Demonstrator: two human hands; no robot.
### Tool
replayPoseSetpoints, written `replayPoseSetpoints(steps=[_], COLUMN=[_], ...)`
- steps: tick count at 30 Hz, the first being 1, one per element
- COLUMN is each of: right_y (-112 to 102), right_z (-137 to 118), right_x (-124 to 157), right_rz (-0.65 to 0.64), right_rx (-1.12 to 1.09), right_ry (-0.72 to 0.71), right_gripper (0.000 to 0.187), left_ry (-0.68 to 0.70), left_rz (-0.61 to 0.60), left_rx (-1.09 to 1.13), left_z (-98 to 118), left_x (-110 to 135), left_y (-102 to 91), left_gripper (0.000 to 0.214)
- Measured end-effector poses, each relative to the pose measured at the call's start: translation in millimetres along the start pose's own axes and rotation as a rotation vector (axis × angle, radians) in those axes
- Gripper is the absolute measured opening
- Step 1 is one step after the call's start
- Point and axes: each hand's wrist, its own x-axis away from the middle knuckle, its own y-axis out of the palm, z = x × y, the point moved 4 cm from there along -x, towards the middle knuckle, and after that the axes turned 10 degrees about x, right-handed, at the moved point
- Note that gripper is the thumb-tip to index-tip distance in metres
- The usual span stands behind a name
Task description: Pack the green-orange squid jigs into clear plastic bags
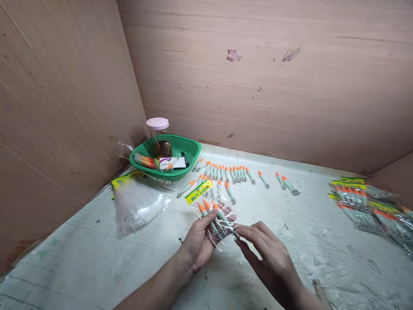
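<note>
My left hand (198,243) grips a clear plastic bag (211,206) with a yellow "BCT LURE" header; several orange-and-pale-green fishing lures lie inside it. My right hand (269,254) is at the bag's lower end, fingertips pinched on the hook ends of the lures where they meet the bag's mouth. Both hands hover just above the white table (97,267), near its front middle.
A row of loose lures (226,173) lies behind the hands. A green basket (166,157) holds a pink-lidded jar and small boxes at back left. A stack of empty bags (137,202) lies left; filled bags (368,206) pile at right. Wooden walls enclose the back and left.
</note>
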Motion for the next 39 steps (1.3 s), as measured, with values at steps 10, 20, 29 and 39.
replayPoseSetpoints(steps=[10,20,29,39], right_y=[6,55,-14,-36], right_z=[-6,104,69,10], right_x=[-4,-28,-10,-5], right_rz=[0.067,-0.233,-0.35,-0.529], right_rx=[0.009,-0.039,-0.173,-0.21], right_ry=[-0.05,0.188,0.19,0.011], right_gripper=[0.03,0.015,0.012,0.026], left_ry=[-0.004,0.08,0.083,0.018], left_rz=[0.038,0.134,0.171,0.128], left_rx=[0.03,0.054,0.067,0.018], left_z=[-5,5,7,0], left_x=[3,-3,-5,1], left_y=[0.0,-6.5,-9.1,-5.5], left_gripper=[0.025,0.018,0.017,0.023])
